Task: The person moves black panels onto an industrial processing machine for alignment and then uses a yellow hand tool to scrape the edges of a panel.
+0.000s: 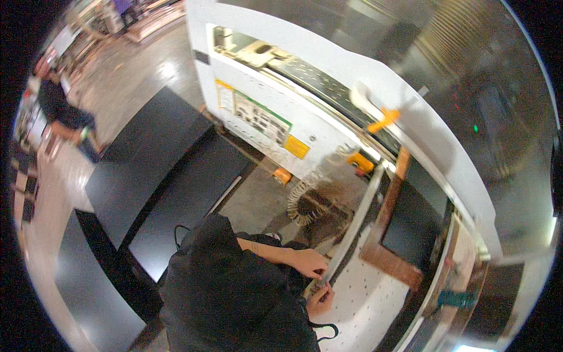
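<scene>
Two big shapes fill the view: a white machine housing [328, 88] running from upper left to lower right, and a stepped black platform [152, 170] on the floor to its left. Below the housing lies a white perforated tabletop [363, 299] with a brown wooden frame [390, 261] resting on it. A long grey metal strip [358, 220] slants from the machine's opening down toward the person. Both hands meet at its lower end: the left hand [308, 262] is closed around the strip from above, and the right hand [319, 300] grips its tip just beneath, fingers curled. Smaller still, an orange clip [384, 120] sits on a white bar on the housing, and a coiled cable [299, 202] hangs below. Another person [61, 111] stands far off at left.
</scene>
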{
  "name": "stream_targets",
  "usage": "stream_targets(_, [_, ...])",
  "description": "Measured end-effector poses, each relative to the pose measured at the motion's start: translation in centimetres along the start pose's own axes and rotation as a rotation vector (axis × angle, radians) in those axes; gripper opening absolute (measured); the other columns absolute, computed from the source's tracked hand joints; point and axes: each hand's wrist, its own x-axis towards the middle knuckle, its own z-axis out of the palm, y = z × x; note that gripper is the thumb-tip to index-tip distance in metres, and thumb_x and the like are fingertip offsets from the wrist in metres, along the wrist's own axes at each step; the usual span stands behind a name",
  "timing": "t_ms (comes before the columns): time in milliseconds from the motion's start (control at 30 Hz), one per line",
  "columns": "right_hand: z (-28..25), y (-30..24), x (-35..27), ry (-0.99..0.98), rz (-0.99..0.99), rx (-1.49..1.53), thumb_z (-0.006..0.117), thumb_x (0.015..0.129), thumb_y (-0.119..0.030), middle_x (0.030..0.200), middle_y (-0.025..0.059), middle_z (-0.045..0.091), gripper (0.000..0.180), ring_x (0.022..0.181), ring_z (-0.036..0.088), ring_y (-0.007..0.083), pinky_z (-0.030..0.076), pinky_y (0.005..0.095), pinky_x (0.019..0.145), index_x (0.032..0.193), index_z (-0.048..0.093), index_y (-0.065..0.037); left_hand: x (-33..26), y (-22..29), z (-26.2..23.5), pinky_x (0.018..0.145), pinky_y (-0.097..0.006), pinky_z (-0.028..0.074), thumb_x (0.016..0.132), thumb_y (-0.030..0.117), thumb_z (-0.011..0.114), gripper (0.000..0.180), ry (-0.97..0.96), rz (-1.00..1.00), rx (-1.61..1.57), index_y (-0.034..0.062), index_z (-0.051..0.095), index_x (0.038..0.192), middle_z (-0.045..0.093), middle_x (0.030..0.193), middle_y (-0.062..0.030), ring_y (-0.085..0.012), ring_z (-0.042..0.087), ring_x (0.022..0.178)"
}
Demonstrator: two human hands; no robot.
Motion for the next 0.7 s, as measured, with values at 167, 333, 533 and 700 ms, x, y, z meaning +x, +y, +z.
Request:
stream_targets(167, [6.6,0.4,4.6,-0.357,-0.139,-0.005,0.060,0.102,-0.016,0.089,0.0135,0.072,0.024,0.075,0.069,0.0190,0.055,0.0316,0.067,0.116,0.068,0.001,-2.5,-5.0,-4.7,0.061,-0.050,0.049,0.086,0.028,0.069,0.023,-0.088,-0.284,0.266,0.0058,0.065,0.079,0.068,0.078,-0.0127,-0.0366,0.065,0.076])
stream_targets(333, [11.8,-1.7,7.3,-0.758,-0.444,-0.344,0.062,0.102,-0.022,0.092,0.0115,0.074,0.025,0.078,0.070,0.0178,0.055,0.0326,0.070,0.122,0.069,-0.008,-6.3,-20.6,3.1,0.061,-0.051,0.046,0.085,0.024,0.065,0.026,0.002,-0.350,0.401,-0.0022,0.070,0.088,0.065,0.075,-0.0198,-0.0369,0.061,0.069])
stream_targets(533, [12.1,-5.5,7.1,-0.824,-0.316,-0.403,0.058,0.103,-0.029,0.092,0.0157,0.073,0.031,0.071,0.068,0.0222,0.052,0.0355,0.063,0.125,0.068,-0.009,-7.6,-9.9,-5.2,0.062,-0.051,0.046,0.091,0.028,0.062,0.036,-0.231,-0.512,0.201,-0.0037,0.069,0.077,0.065,0.073,-0.0178,-0.0361,0.061,0.068])
stream_targets(700, [10.7,-4.1,6.5,-0.872,-0.405,-0.444,0.058,0.103,-0.030,0.094,0.0162,0.073,0.031,0.071,0.068,0.0261,0.052,0.0398,0.063,0.125,0.068,-0.010,-8.3,-9.6,-2.2,0.065,-0.051,0.049,0.096,0.033,0.059,0.039,-0.167,-0.510,0.131,-0.0037,0.069,0.086,0.068,0.080,-0.0200,-0.0378,0.064,0.073])
